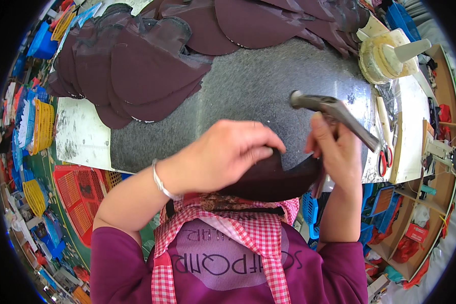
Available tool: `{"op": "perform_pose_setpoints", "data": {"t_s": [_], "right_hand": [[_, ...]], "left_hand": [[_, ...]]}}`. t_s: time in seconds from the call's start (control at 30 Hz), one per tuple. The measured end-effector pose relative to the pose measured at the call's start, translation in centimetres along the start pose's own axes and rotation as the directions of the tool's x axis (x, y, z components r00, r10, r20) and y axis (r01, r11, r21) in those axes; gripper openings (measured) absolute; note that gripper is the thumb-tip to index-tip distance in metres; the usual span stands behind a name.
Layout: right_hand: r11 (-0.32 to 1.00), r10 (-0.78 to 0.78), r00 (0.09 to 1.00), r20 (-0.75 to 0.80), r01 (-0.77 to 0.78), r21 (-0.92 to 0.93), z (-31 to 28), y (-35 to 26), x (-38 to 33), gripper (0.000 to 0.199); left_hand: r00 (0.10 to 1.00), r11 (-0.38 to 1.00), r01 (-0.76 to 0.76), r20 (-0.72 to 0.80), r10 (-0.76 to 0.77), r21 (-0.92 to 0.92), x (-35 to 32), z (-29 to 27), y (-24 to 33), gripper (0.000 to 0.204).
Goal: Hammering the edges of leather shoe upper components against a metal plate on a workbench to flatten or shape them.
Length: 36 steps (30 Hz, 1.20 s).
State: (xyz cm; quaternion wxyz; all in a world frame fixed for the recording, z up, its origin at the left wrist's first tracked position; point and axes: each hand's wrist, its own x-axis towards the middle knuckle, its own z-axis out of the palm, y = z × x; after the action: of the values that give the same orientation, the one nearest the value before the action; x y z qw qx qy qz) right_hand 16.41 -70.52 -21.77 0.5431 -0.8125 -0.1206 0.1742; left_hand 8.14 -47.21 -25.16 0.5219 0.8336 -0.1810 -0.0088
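Note:
My left hand is closed in a pinch on the edge of a dark maroon curved piece of material, which lies at the near edge of the dark work mat. In my right hand is a hammer, its head pointing left above the mat. The fingertips of that hand are close to the right end of the curved piece; whether they grip it too, I cannot tell. Similar maroon pieces overlap in piles along the back and left of the mat.
A cream-coloured pot with a pale cone-shaped part stands at the back right. Red-handled scissors lie at the right edge of the table. A red plastic basket sits below on the left, and a wooden shelf on the right.

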Motion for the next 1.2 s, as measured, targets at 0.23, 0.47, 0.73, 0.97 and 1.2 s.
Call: {"op": "perform_pose_setpoints", "data": {"t_s": [0.23,0.47,0.73,0.97,1.2], "right_hand": [[0.951,-0.178,0.984,0.013,0.176,-0.255,-0.7,-0.8,-1.5,0.017],[0.847,-0.277,0.937,0.211,0.342,-0.407,2.2,0.6,-0.7,0.017],[0.754,-0.347,0.907,0.237,0.421,-0.505,3.4,1.1,0.1,0.014],[0.782,-0.291,0.926,0.242,0.376,-0.497,2.8,0.5,0.7,0.013],[0.754,-0.317,0.921,0.226,0.39,-0.529,3.9,0.5,1.6,0.015]], "left_hand": [[0.996,0.996,0.026,0.081,-0.033,0.083,2.4,-1.3,-4.6,0.015],[0.997,0.873,-0.057,-0.02,0.076,0.485,3.2,-2.1,-5.1,0.006],[0.987,0.909,-0.135,0.136,0.088,0.395,4.5,-4.6,-6.6,0.009],[0.914,0.819,-0.407,0.182,0.364,0.405,4.2,-5.2,-7.6,0.01],[0.912,0.766,-0.406,0.166,0.375,0.498,3.6,-4.6,-7.6,0.012]]}}
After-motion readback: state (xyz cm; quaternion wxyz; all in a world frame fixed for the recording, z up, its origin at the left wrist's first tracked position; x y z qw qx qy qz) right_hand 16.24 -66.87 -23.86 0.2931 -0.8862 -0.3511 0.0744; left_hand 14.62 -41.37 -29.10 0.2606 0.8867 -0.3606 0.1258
